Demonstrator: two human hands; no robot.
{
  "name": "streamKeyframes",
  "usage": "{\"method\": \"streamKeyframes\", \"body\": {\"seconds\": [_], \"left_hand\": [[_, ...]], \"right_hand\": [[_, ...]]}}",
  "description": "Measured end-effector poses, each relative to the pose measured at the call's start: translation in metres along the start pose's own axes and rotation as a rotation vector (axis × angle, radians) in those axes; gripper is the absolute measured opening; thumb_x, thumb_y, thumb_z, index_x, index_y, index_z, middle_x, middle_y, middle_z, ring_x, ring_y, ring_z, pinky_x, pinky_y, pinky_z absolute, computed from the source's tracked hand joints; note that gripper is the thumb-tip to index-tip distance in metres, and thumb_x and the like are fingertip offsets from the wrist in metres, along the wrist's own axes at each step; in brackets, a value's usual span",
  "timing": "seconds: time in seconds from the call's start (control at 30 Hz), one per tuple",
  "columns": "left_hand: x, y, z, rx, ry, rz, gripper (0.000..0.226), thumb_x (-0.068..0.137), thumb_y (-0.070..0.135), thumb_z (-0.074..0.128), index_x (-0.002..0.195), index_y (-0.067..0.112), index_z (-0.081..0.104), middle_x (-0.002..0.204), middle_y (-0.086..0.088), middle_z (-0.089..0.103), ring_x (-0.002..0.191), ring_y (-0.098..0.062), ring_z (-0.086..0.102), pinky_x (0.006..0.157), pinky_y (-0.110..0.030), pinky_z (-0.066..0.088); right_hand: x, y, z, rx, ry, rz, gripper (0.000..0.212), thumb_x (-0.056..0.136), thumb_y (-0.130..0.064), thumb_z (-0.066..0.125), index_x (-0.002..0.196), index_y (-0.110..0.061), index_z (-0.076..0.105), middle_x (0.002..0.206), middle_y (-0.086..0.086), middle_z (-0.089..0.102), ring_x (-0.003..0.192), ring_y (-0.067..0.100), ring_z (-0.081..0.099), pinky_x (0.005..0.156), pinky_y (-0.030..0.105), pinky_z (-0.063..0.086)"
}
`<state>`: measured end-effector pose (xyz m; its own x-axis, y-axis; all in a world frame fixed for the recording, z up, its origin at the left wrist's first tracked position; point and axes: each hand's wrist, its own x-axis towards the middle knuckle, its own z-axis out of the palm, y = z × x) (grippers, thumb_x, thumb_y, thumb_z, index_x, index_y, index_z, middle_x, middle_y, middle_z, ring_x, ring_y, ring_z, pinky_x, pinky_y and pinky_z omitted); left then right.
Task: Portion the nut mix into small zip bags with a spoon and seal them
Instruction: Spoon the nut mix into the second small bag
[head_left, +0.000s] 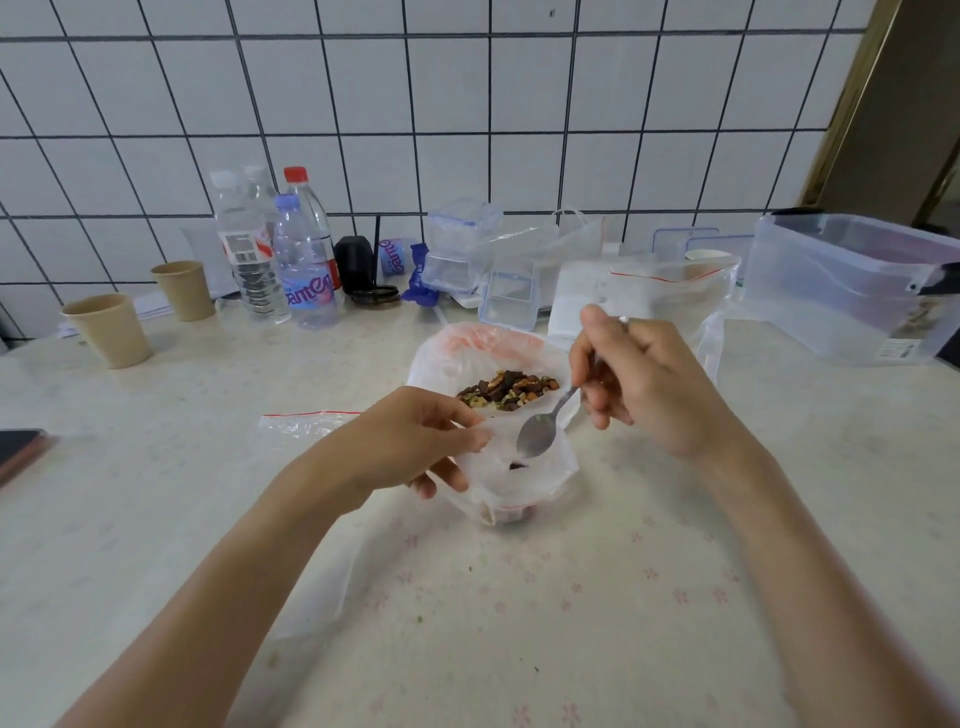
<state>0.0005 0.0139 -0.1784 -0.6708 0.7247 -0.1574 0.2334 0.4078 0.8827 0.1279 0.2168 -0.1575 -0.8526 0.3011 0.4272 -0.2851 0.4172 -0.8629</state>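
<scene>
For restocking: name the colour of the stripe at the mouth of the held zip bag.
Red, in the head view, on the small zip bag.

Bright, even diffuse light, no hard src visible. Soft faint shadows under forearms and beside paper cups (109, 328) at 9 o'clock. Mild sheen on tabletop (649, 519), small glare spots on water bottles (304, 260) and clear storage box (852, 291) at 2 o'clock. Strong wide-angle bend: tile wall (467, 104) grout lines splay toward 10 and 2. Slightly soft overall; compression smear twd edges.
</scene>
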Motion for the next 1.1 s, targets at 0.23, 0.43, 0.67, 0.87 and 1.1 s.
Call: {"method": "streamKeyframes", "body": {"seconds": [0.23, 0.43, 0.67, 0.87, 1.1], "left_hand": [[0.008, -0.008, 0.002, 0.450, 0.257, 0.126, 0.008, 0.095, 0.033, 0.073, 0.089, 0.029, 0.072, 0.082, 0.009, 0.072, 0.048, -0.005, 0.067, 0.042, -0.009, 0.042], [0.008, -0.006, 0.000, 0.481, 0.283, 0.208, 0.008, 0.091, 0.043, 0.074, 0.091, 0.034, 0.072, 0.081, 0.016, 0.071, 0.050, -0.006, 0.067, 0.057, -0.019, 0.049], [0.009, -0.004, -0.010, 0.296, 0.459, 0.282, 0.026, 0.077, 0.063, 0.072, 0.082, 0.037, 0.072, 0.078, 0.015, 0.072, 0.052, -0.005, 0.065, 0.055, -0.018, 0.046], [0.030, -0.028, -0.014, 0.352, 0.839, 0.325, 0.040, 0.081, 0.064, 0.073, 0.099, 0.031, 0.060, 0.095, 0.014, 0.062, 0.075, -0.003, 0.061, 0.068, -0.027, 0.052], [0.049, -0.045, -0.002, 0.140, 0.625, 0.136, 0.070, 0.087, 0.068, 0.065, 0.137, 0.020, 0.056, 0.127, 0.007, 0.058, 0.104, -0.013, 0.058, 0.077, -0.026, 0.047]], "right_hand": [[-0.008, 0.006, 0.015, -0.275, -0.032, -0.169, 0.053, 0.107, -0.041, 0.042, 0.061, -0.017, 0.055, 0.046, -0.015, 0.047, 0.043, 0.008, 0.040, 0.051, 0.017, 0.033], [-0.001, 0.009, 0.012, -0.016, 0.111, -0.030, 0.056, 0.110, -0.036, 0.043, 0.060, -0.017, 0.058, 0.046, 0.004, 0.047, 0.043, 0.021, 0.045, 0.048, 0.026, 0.040], [0.011, 0.018, 0.009, 0.354, 0.388, 0.313, 0.048, 0.109, -0.036, 0.042, 0.073, -0.008, 0.056, 0.046, 0.004, 0.048, 0.036, 0.022, 0.046, 0.038, 0.022, 0.028], [0.013, 0.026, 0.011, 0.430, 0.426, 0.391, 0.045, 0.108, -0.038, 0.042, 0.079, -0.009, 0.060, 0.053, 0.003, 0.054, 0.043, 0.022, 0.054, 0.039, 0.023, 0.033], [0.011, 0.033, 0.021, 0.073, 0.333, 0.300, 0.045, 0.109, -0.036, 0.039, 0.088, -0.005, 0.065, 0.061, 0.002, 0.063, 0.055, 0.021, 0.063, 0.039, 0.026, 0.040]]}}
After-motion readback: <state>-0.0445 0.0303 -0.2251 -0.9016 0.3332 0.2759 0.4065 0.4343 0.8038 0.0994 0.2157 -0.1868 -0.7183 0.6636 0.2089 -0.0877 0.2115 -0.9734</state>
